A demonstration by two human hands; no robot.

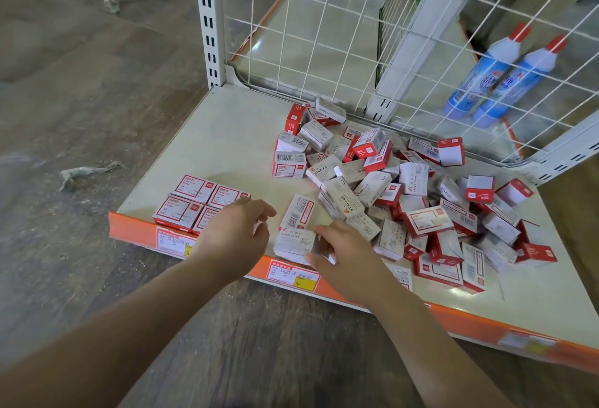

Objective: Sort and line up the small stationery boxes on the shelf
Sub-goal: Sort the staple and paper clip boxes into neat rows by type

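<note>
"STAPLES" on grey box (pixel 342 199); "PAPER CLIPS" on grey box at shelf edge (pixel 293 243).

Boxes (pixel 372 187) red-white, some beige; shelf (pixel 227 135) cream, orange edge (pixel 356 294).

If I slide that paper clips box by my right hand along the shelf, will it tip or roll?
Probably neither: the paper clips box lies flat on a broad face. Its square cardboard shape looks stiff, so it should slide on the smooth shelf. It is likely light.
</note>
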